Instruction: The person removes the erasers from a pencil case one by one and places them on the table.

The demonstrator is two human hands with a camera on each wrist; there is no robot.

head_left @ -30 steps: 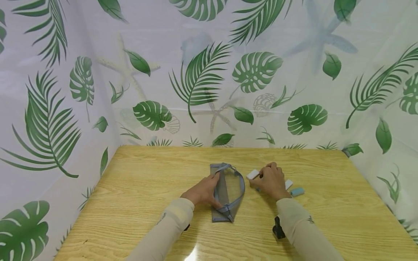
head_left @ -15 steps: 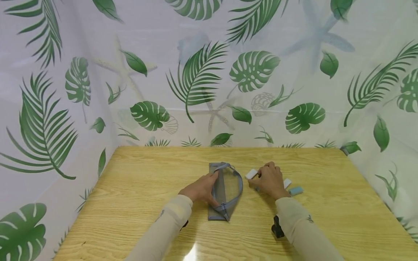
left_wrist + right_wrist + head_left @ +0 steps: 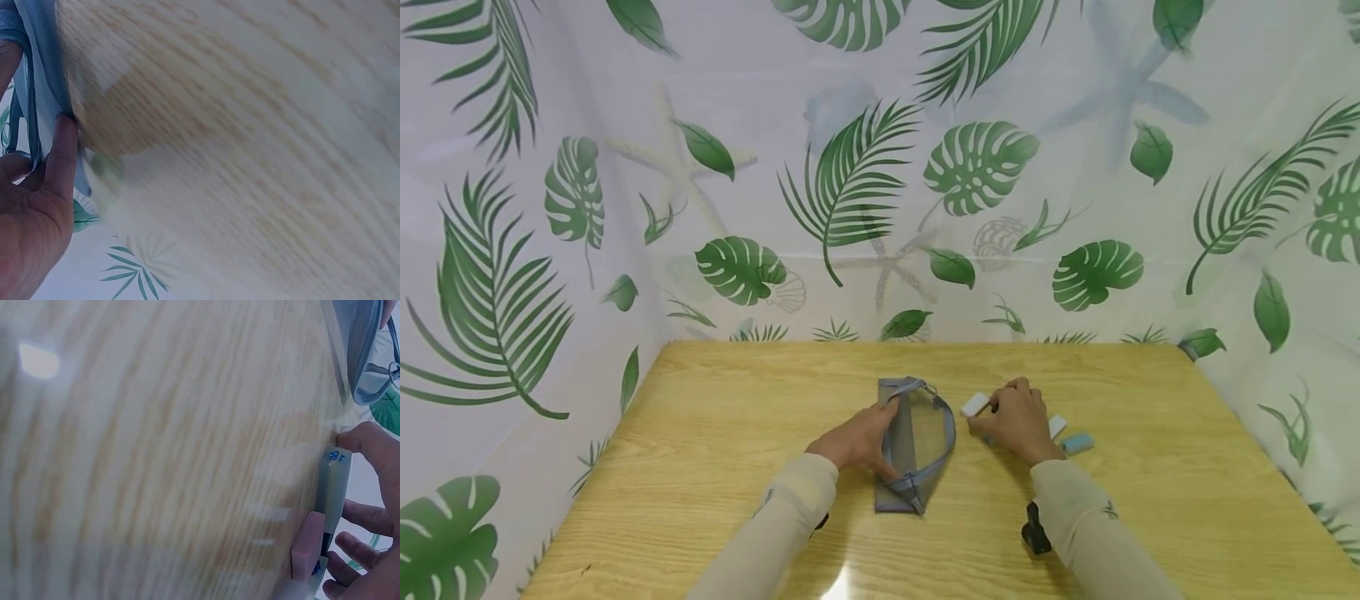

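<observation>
A grey-blue mesh zipper pouch (image 3: 901,429) lies on the table, its zipped mouth spread wide toward the right. My left hand (image 3: 857,437) grips its near side, with thumb and fingers parted along the opening. In the left wrist view, one finger (image 3: 61,153) presses the pouch's outside while others reach in past the zipper. To the right of the pouch, my right hand (image 3: 1018,417) pinches a small white eraser (image 3: 975,405) between thumb and index finger. Beneath that palm, the right wrist view shows a pale block (image 3: 334,481) with blue marks and a pink block (image 3: 307,547).
Just right of the right hand lie another white block (image 3: 1057,426) and a teal block (image 3: 1078,442). The wooden table (image 3: 737,400) reaches back to a leaf-print cloth (image 3: 880,208), which also hangs along both sides. A metal ring (image 3: 931,392) sits at the pouch's far end.
The head view has shifted slightly, so everything sits a little further left. Both hands keep their places at the pouch and the white eraser.
</observation>
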